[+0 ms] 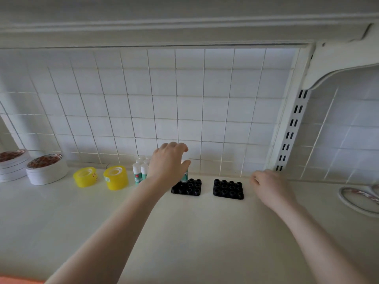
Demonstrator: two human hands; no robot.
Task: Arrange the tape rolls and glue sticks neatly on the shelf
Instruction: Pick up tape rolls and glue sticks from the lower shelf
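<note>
Right hand is being rested on the shelf at 3 o'clock, fingers curled, nothing held. Two black peg holders are being seen at centre. A glue stick is being pinched by left hand over the left holder. Glue sticks are clustered just left; yellow tape rolls and white tape rolls are lying at 9 o'clock.

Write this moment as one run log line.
left hand: holds glue stick over black holder | right hand: curled, rests on shelf
</note>
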